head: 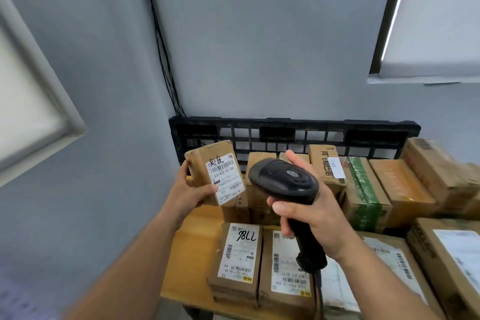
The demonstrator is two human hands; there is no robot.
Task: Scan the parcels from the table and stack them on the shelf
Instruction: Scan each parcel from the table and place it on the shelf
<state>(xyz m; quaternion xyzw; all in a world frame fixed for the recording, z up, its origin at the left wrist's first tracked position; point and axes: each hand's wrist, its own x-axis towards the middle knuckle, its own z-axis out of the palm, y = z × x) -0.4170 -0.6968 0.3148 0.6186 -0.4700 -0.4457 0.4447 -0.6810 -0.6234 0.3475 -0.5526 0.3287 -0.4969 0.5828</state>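
Fingers of my left hand grip sealed parcel above bench; right hand clasps scanner beside it.

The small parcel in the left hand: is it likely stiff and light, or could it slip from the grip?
Probably light: the left hand holds the small parcel up alone, by its lower end. Likely stiff: its cardboard faces look flat, with no sag. It could slip, since the thumb presses on the smooth-looking label.
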